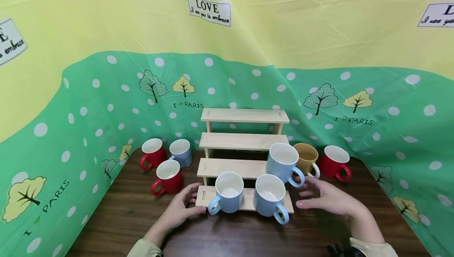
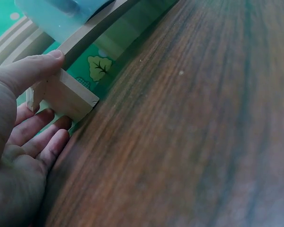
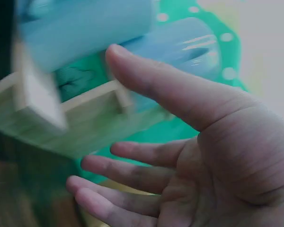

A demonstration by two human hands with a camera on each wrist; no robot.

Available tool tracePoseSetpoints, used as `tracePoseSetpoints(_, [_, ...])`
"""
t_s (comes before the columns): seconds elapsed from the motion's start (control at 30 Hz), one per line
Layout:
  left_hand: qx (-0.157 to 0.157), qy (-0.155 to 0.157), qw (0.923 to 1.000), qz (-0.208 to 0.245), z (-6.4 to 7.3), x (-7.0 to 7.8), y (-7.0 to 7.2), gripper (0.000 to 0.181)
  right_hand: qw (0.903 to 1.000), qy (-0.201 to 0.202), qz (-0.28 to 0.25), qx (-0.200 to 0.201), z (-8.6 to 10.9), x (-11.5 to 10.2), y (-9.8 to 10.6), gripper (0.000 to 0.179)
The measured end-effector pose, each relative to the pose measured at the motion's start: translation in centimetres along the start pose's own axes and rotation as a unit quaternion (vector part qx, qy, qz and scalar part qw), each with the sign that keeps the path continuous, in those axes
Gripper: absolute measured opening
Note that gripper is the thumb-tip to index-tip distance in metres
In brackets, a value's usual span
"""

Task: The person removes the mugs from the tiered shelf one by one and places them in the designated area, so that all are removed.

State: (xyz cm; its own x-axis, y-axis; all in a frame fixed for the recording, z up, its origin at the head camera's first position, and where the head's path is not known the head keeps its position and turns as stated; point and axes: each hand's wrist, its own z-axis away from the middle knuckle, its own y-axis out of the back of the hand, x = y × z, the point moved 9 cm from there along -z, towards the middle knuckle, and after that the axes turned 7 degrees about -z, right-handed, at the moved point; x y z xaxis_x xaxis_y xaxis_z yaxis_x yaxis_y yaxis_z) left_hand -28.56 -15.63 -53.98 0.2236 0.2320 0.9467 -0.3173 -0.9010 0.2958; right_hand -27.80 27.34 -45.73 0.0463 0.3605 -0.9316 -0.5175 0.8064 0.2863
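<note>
A pale wooden stepped rack [image 1: 244, 140] stands on the table. Two light blue mugs, a left one [image 1: 230, 198] and a right one [image 1: 268, 196], sit on its lowest step. One step up, at the right end, is a third blue mug [image 1: 280, 166]. My left hand [image 1: 179, 208] grips the left end of the lowest step, thumb [image 2: 42, 66] at the front edge and fingers by the side panel [image 2: 68, 97]. Off the rack's right end, my right hand [image 1: 328, 197] is spread with nothing in it; its thumb [image 3: 146, 75] overlaps the rack in the right wrist view.
Left of the rack stand a back red mug [image 1: 155, 152], a front red mug [image 1: 171, 178] and a blue mug [image 1: 181, 152]. On the right are a tan mug [image 1: 306, 156] and another red mug [image 1: 333, 162]. A printed cloth [image 1: 244, 83] hangs behind the dark wood table [image 1: 117, 221].
</note>
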Motion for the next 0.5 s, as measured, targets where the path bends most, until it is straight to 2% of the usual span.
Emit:
tracePoseSetpoints(0.1, [0.0, 0.0, 1.0, 0.0, 0.0, 0.0, 0.0, 0.074, 0.9994, 0.007, 0.023, 0.024, 0.5, -1.5, 0.8, 0.087])
tracePoseSetpoints(0.2, [0.001, -0.002, 1.0, 0.0, 0.0, -0.1, 0.0, 0.074, 0.9966, 0.044, 0.054, 0.045, 1.0, -3.4, 1.3, 0.085])
tracePoseSetpoints(0.33, [0.005, 0.001, 1.0, -0.006, -0.1, -0.1, 0.1, 0.074, 0.9868, 0.096, 0.094, 0.09, 1.3, -5.7, 1.9, 0.08])
tracePoseSetpoints(0.5, [0.007, 0.009, 0.9999, -0.01, -0.1, -0.3, 0.2, 0.074, 0.9765, 0.119, 0.103, 0.148, 1.2, -7.4, 2.3, 0.084])
